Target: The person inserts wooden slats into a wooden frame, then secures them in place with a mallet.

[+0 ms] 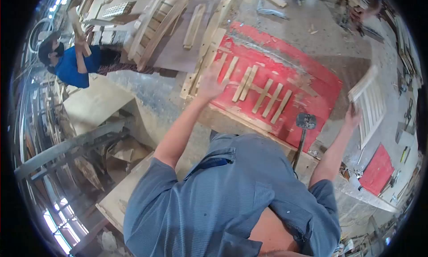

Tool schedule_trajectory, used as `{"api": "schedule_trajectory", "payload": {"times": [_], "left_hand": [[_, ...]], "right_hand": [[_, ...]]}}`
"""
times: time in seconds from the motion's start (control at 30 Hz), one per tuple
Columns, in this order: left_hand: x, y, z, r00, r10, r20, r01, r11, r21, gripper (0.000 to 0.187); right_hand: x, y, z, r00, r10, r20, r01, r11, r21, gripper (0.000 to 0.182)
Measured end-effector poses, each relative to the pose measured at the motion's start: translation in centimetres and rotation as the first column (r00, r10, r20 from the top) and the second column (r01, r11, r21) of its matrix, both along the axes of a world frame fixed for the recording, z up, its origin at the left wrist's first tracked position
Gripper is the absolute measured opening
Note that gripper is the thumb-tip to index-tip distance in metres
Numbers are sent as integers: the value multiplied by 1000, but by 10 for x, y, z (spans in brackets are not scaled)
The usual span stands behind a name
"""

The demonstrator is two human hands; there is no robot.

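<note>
Closest in, the grey shirt point(249, 181) fills the foreground, and just past it there's the mallet point(306, 121), its head by the near right part of the red surface point(327, 94); a careful worker would keep sleeves clear of it. Left hand point(211, 85) now, over the surface's left end: fingers blurred but looking spread, gripping nothing, and I can't tell whether they touch the wood. Beside it, the wooden slats point(269, 95) lie in a slanting row, side by side; best handled one by one, I'd say, without nudging neighbours. Out right, the right hand point(352, 116) has its fingers closed on the near edge of the slatted panel point(372, 103), tilted, beyond the surface's right side. One-handed, that calls for a firm grip and a steady wrist, lest it twist. Far left, a person in blue point(73, 67) holds a board point(76, 25).
</note>
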State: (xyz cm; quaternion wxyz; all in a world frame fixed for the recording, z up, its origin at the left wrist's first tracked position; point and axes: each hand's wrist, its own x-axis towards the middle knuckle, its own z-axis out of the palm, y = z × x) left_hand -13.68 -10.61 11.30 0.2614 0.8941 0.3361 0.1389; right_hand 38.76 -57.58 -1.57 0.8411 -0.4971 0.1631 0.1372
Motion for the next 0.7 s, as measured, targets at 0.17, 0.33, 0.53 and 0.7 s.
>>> {"api": "schedule_trajectory", "payload": {"times": [0.17,0.33,0.53,0.7], "left_hand": [[-145,184,-35,953,302,17,-284,873,396,79],[-218,328,-3,845,525,-106,-377,723,578,86],[-236,426,-55,926,266,-267,-189,941,281,86],[-214,359,-25,720,472,-509,-256,862,438,112]], "right_hand": [[-79,122,59,880,455,-139,-473,867,-155,59],[-289,201,46,544,826,-144,-198,-41,-979,85],[-405,281,62,835,463,-297,-279,-108,-954,127],[-438,395,56,846,361,-391,-347,-183,-920,142]]}}
